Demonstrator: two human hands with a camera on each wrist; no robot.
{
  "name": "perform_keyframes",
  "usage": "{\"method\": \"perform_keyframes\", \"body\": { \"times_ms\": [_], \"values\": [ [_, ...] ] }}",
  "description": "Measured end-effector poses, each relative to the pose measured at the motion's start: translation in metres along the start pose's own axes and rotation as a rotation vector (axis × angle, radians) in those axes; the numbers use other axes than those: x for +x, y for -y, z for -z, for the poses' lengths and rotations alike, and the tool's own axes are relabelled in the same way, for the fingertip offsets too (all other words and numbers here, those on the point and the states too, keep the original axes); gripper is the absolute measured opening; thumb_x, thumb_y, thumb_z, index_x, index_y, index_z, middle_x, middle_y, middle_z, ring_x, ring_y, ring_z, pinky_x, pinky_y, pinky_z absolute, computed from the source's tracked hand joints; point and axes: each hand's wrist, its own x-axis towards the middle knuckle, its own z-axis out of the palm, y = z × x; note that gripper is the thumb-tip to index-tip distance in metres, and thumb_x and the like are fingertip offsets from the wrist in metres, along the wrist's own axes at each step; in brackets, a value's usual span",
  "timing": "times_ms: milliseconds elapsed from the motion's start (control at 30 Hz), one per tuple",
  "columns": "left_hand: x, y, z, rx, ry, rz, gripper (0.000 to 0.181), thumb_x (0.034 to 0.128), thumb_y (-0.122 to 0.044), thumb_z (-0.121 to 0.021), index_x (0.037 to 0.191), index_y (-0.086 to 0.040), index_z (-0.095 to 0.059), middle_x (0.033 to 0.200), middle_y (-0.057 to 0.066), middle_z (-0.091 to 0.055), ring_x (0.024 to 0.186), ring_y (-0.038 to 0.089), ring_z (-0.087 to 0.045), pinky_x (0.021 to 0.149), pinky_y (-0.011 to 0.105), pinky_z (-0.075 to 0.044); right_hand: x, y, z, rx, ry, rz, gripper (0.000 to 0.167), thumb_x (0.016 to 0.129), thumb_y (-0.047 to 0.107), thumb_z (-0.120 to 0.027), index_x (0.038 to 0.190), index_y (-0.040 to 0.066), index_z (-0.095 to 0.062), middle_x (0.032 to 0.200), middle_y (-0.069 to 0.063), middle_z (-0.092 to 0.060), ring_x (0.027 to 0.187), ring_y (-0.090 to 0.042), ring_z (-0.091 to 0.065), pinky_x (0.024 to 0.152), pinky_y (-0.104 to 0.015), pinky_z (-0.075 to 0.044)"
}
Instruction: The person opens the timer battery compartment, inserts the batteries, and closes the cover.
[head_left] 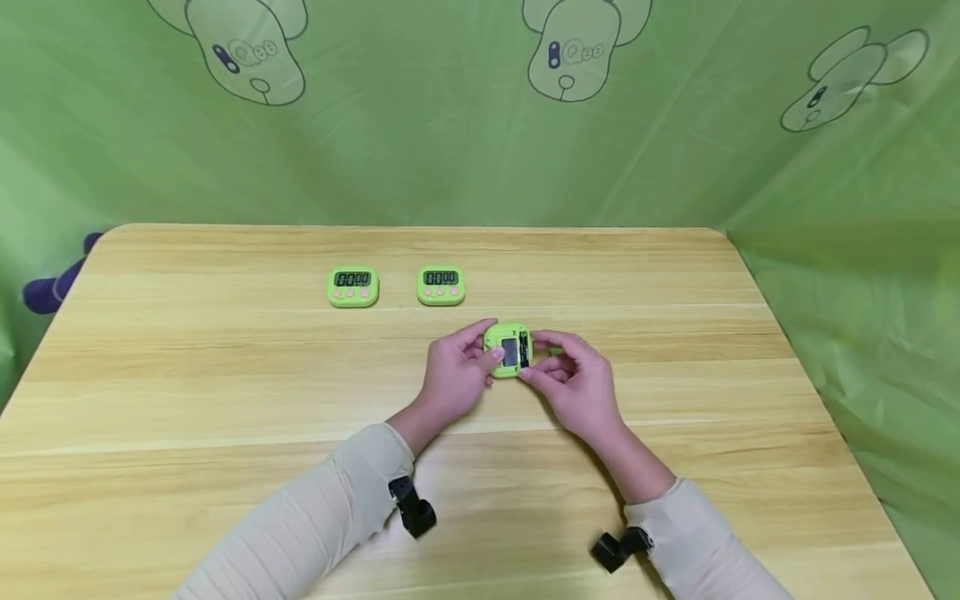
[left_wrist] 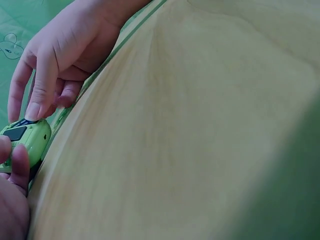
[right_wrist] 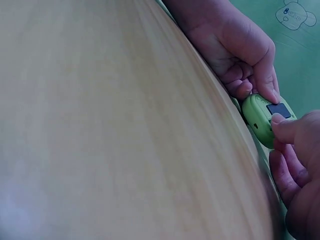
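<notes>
A green digital timer [head_left: 510, 353] is held back side up above the table, its dark back panel and a long black slot along the right edge showing. My left hand [head_left: 456, 371] grips its left side, with the thumb lying over the back. At the slotted edge my right hand [head_left: 581, 385] pinches the timer, thumb at the near corner and forefinger at the far one. The right wrist view shows the right thumb against the timer [right_wrist: 257, 120]. What lies in the slot is too small to tell.
Two more green timers, a left one [head_left: 352, 287] and a right one [head_left: 441, 286], lie display up farther back on the wooden table [head_left: 225, 392]. Green curtains [head_left: 420, 150] with printed cartoon heads hang behind and beside it. A purple object [head_left: 56, 287] shows past the left edge.
</notes>
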Motion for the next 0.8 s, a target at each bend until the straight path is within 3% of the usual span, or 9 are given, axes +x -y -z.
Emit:
{"method": "perform_keyframes", "body": {
  "times_ms": [167,300,567,800],
  "values": [
    [0.0,-0.002,0.0,-0.005,-0.005,0.024,0.047,0.0907,0.004,-0.069,0.136,0.003,-0.058,0.085,0.012,-0.066,0.058,0.025,-0.061,0.053,0.036,-0.058,0.0,-0.016,0.001,-0.045,0.105,-0.044,0.062,0.084,-0.003,-0.078,0.141,0.007,-0.055,0.111,-0.015,-0.07,0.067,-0.018,-0.063,0.058,-0.023,-0.055],
    [0.0,-0.003,0.0,0.003,0.001,0.03,0.048,0.0909,0.004,-0.069,0.137,0.003,-0.057,0.083,0.012,-0.066,0.056,0.026,-0.06,0.052,0.036,-0.058,0.002,-0.017,0.001,-0.06,0.143,-0.057,0.061,0.087,-0.002,-0.075,0.143,0.009,-0.054,0.109,-0.014,-0.07,0.067,-0.018,-0.062,0.058,-0.024,-0.055],
    [-0.002,-0.004,0.0,0.034,0.025,0.007,0.046,0.0895,0.005,-0.069,0.134,0.004,-0.059,0.078,0.01,-0.065,0.056,0.024,-0.059,0.05,0.032,-0.056,0.007,-0.015,-0.001,0.113,0.106,-0.153,0.049,0.085,-0.016,-0.069,0.131,-0.005,-0.055,0.093,-0.024,-0.066,0.065,-0.037,-0.061,0.057,-0.029,-0.058],
    [-0.001,-0.003,0.0,0.025,0.008,-0.003,0.047,0.0898,0.005,-0.07,0.135,0.003,-0.059,0.079,0.01,-0.065,0.055,0.026,-0.06,0.05,0.031,-0.056,0.008,-0.017,0.0,0.092,0.051,-0.171,0.048,0.084,-0.005,-0.078,0.129,0.005,-0.064,0.099,-0.017,-0.071,0.068,-0.024,-0.066,0.061,-0.026,-0.058]
  ]
}}
